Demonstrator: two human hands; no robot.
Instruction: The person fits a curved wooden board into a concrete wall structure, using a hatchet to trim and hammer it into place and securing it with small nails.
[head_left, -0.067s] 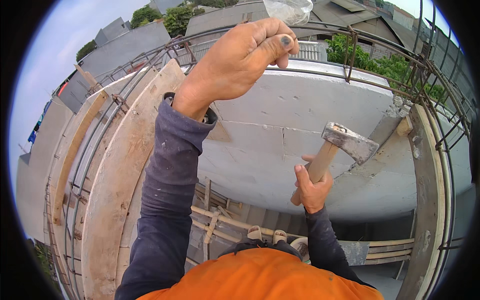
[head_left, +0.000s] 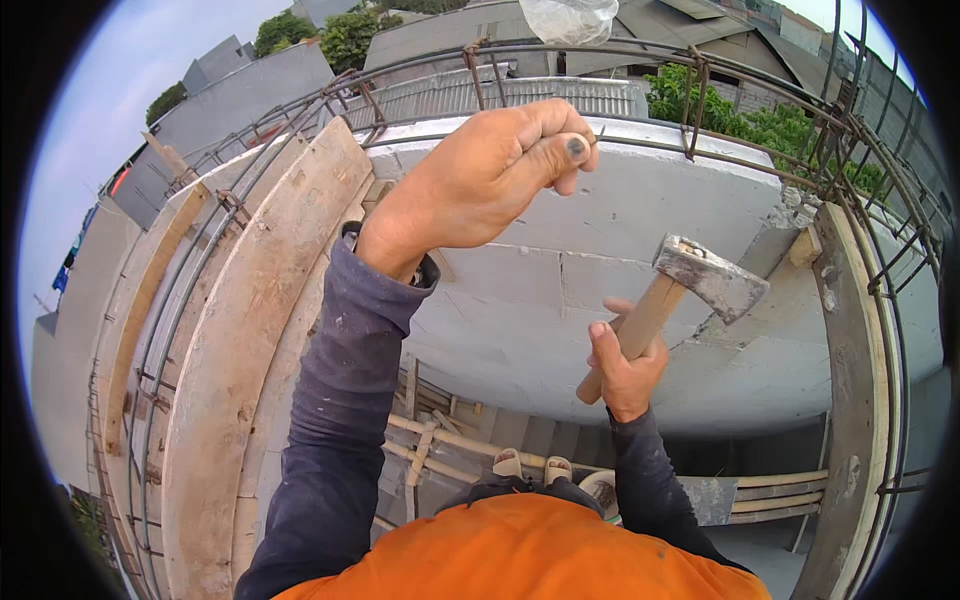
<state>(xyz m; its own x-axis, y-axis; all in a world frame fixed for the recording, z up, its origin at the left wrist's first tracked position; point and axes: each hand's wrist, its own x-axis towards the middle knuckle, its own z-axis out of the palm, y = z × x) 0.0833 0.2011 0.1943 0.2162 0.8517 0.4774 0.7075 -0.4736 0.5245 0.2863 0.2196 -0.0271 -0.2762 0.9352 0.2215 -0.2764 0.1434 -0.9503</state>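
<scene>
My right hand (head_left: pixel 630 372) is wrapped round the wooden handle of a hatchet (head_left: pixel 655 308). The hatchet's worn metal head is uppermost, its blade pointing right and its blunt end left, apart from the wall. My left hand (head_left: pixel 500 180) is raised in front of the grey block wall (head_left: pixel 640 215), thumb and fingers pinched together. A thin dark tip seems to show at these fingertips, too small to name. Behind and above that hand runs a cage of steel reinforcing bars (head_left: pixel 560 135) along the wall top.
Wooden formwork boards stand on the left (head_left: pixel 265 290) and on the right (head_left: pixel 855 400). Bamboo poles (head_left: pixel 450 440) cross below, near my feet (head_left: pixel 508 463). A clear plastic bag (head_left: pixel 570 20) hangs at the far bars. Roofs and trees lie beyond the wall.
My left hand has come down a little, still pinched. The hatchet in my right hand has shifted slightly to the right and up.
</scene>
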